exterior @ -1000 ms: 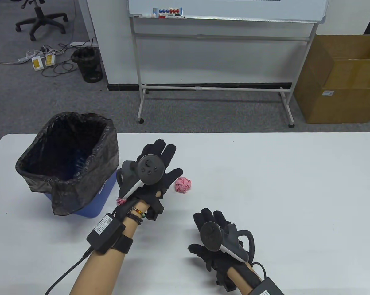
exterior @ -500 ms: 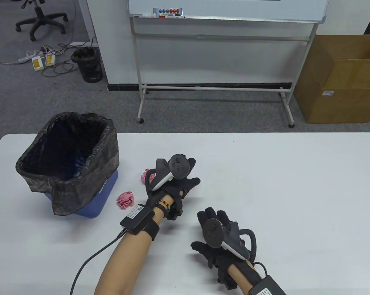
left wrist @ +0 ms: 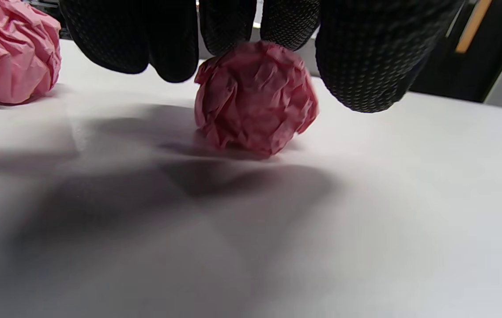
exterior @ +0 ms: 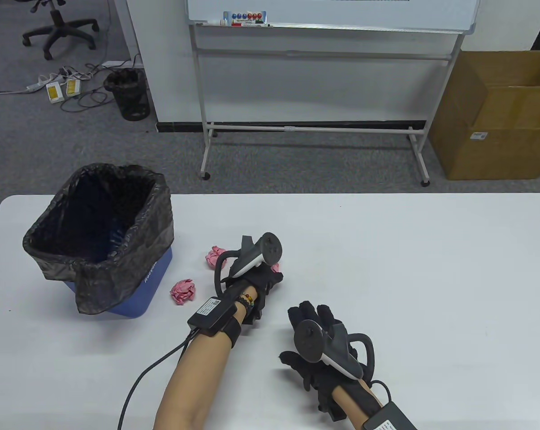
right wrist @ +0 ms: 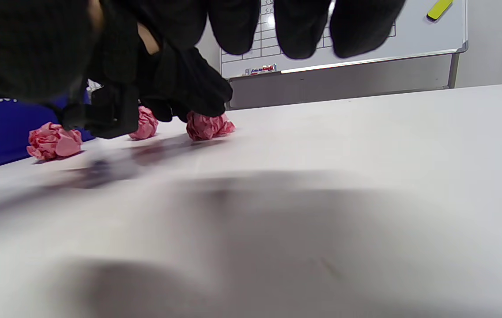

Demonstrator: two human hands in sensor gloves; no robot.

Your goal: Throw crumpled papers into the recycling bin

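Centre frame | three pink paper balls (right wrist: 54, 141) unbinned, we judge | left hand (exterior: 252, 273) fingers (left wrist: 365, 57) cupped round one ball (left wrist: 255, 95), grip unconfirmed | right hand (exterior: 317, 345) empty, fingers loose | bin (exterior: 155, 273) contents hidden

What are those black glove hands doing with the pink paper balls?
The left hand is reaching down over one pink paper ball on the white table, fingertips around it, though it still sits on the table. Two more balls lie nearby, beside the blue bin with the black bag. None can be seen inside the bin. The right hand just rests on the table, holding nothing.
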